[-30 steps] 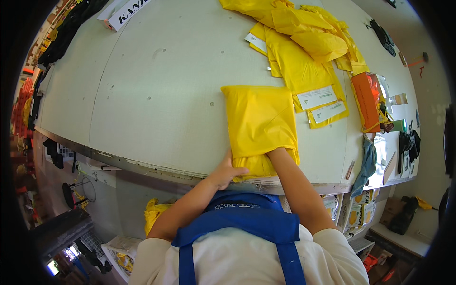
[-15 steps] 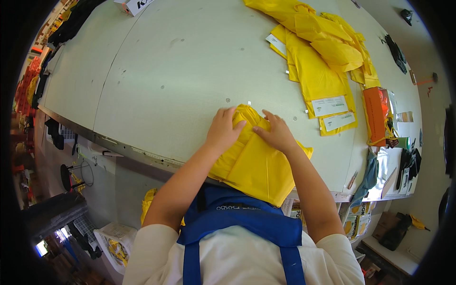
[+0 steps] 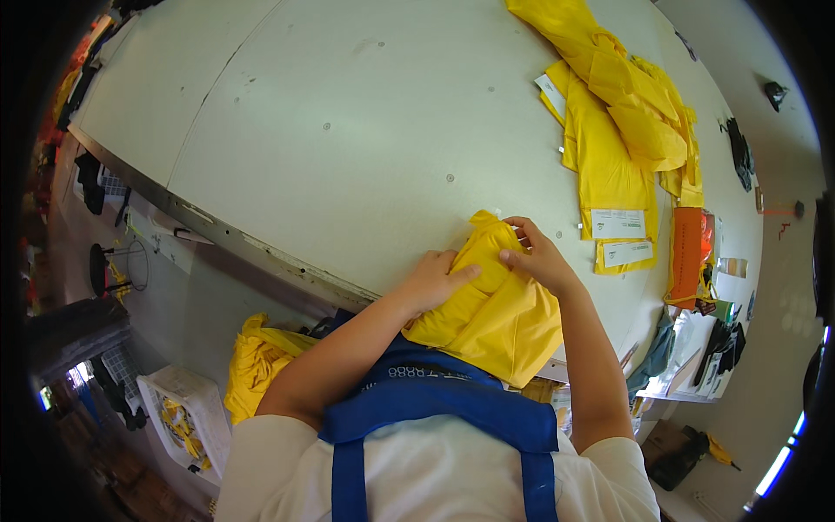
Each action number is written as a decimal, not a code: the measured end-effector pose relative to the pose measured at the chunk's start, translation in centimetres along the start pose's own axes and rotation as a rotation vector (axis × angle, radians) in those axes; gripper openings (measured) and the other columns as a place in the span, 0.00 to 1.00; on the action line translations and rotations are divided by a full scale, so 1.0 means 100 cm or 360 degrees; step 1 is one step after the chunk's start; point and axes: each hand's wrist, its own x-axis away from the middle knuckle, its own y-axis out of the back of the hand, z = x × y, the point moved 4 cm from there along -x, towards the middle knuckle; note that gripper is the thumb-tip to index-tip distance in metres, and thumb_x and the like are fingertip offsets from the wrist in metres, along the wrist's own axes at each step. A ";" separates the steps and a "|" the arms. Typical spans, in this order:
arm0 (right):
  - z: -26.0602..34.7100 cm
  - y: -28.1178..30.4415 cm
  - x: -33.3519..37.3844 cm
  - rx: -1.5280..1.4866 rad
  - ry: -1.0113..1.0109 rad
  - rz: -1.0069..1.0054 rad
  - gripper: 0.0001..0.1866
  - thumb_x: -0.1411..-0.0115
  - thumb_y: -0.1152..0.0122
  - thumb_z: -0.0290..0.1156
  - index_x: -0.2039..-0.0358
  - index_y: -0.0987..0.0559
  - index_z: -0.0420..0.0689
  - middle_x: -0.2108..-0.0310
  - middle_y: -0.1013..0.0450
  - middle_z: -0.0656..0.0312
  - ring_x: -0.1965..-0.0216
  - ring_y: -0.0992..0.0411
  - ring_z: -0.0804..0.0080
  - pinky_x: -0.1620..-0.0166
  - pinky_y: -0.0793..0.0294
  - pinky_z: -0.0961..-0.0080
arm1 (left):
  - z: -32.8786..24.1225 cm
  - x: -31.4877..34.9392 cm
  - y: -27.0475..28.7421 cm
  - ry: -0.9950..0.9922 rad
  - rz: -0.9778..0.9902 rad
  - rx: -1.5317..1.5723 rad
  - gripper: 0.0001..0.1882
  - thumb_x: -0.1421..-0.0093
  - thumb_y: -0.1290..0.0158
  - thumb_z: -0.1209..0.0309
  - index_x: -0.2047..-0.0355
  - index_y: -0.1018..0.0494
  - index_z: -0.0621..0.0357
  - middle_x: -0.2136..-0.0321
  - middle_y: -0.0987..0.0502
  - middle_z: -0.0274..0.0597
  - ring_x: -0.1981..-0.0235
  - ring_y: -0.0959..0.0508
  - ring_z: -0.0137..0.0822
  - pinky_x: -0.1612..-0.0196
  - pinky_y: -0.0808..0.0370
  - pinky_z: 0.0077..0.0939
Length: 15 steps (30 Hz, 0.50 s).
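A folded yellow garment (image 3: 496,313) of thin, smooth cloth lies at the table's near edge, its lower part hanging over toward my blue apron. On its left side my left hand (image 3: 437,284) grips the cloth, thumb on top and fingers partly hidden. My right hand (image 3: 535,257) is closed at the upper right corner, thumb and fingers pinching the fabric near a small pale tag. Between the hands the upper end is bunched and slightly raised.
To the right lie more folded yellow garments (image 3: 613,178) with white printed labels (image 3: 618,224). An orange box (image 3: 687,252) stands beyond them. Below the table's left edge are a crumpled yellow bundle (image 3: 261,361) and a white plastic crate (image 3: 178,387).
My left hand has slid down the garment's left side, away from the top. The right hand stays by the upper corner and now grips it. The whole view has turned a little.
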 end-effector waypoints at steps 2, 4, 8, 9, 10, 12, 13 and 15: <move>0.007 0.003 0.004 -0.0065 -0.0009 0.0069 0.31 0.50 0.35 0.34 0.46 0.34 0.46 0.60 0.31 0.60 0.59 0.33 0.73 0.54 0.32 0.76 | -0.004 0.004 -0.003 -0.0130 -0.0099 -0.0121 0.28 0.37 0.56 0.53 0.51 0.33 0.69 0.50 0.34 0.62 0.49 0.32 0.48 0.47 0.35 0.37; 0.015 0.004 0.007 -0.0171 -0.0086 0.0128 0.31 0.52 0.32 0.36 0.47 0.32 0.45 0.62 0.31 0.58 0.57 0.33 0.69 0.52 0.32 0.74 | 0.004 0.000 -0.004 -0.0233 -0.0266 -0.0118 0.24 0.38 0.54 0.56 0.53 0.31 0.67 0.50 0.34 0.60 0.49 0.32 0.47 0.47 0.35 0.36; 0.007 0.006 0.005 0.0125 -0.0015 -0.0056 0.29 0.52 0.32 0.33 0.49 0.30 0.45 0.62 0.32 0.58 0.58 0.34 0.69 0.52 0.32 0.74 | 0.022 -0.019 0.007 -0.0160 -0.0393 0.0071 0.15 0.39 0.53 0.62 0.60 0.27 0.62 0.59 0.26 0.54 0.58 0.26 0.46 0.52 0.31 0.34; 0.003 0.006 0.005 0.0222 0.0079 -0.0122 0.28 0.52 0.32 0.33 0.49 0.30 0.45 0.62 0.32 0.58 0.58 0.34 0.69 0.52 0.33 0.73 | 0.019 -0.020 0.011 -0.0080 -0.0347 0.0104 0.14 0.39 0.53 0.64 0.62 0.27 0.61 0.62 0.24 0.52 0.60 0.25 0.45 0.54 0.30 0.34; 0.003 0.006 0.006 0.0319 0.0173 -0.0189 0.27 0.51 0.33 0.32 0.50 0.30 0.45 0.62 0.32 0.59 0.57 0.34 0.69 0.52 0.33 0.73 | 0.016 -0.023 0.014 -0.0118 -0.0369 0.0136 0.12 0.40 0.52 0.65 0.63 0.26 0.61 0.65 0.23 0.52 0.62 0.24 0.46 0.55 0.29 0.34; 0.009 0.004 0.007 0.0349 0.0321 -0.0184 0.25 0.50 0.34 0.31 0.51 0.29 0.45 0.60 0.33 0.59 0.56 0.34 0.69 0.51 0.33 0.72 | 0.012 -0.025 0.019 -0.0181 -0.0420 0.0198 0.10 0.42 0.50 0.68 0.65 0.25 0.61 0.70 0.22 0.52 0.65 0.22 0.46 0.58 0.27 0.34; 0.012 0.004 0.008 0.0364 0.0394 -0.0184 0.24 0.50 0.34 0.30 0.51 0.29 0.46 0.60 0.33 0.59 0.56 0.34 0.69 0.51 0.33 0.72 | 0.011 -0.023 0.020 -0.0147 -0.0387 0.0172 0.11 0.42 0.50 0.68 0.64 0.25 0.61 0.69 0.22 0.52 0.64 0.22 0.46 0.58 0.27 0.34; 0.013 0.005 0.011 0.0372 0.0445 -0.0162 0.22 0.49 0.35 0.30 0.53 0.28 0.45 0.57 0.33 0.59 0.55 0.34 0.69 0.50 0.34 0.72 | 0.006 -0.020 0.020 -0.0085 -0.0311 0.0117 0.11 0.42 0.51 0.67 0.64 0.25 0.61 0.69 0.22 0.52 0.63 0.23 0.47 0.58 0.28 0.34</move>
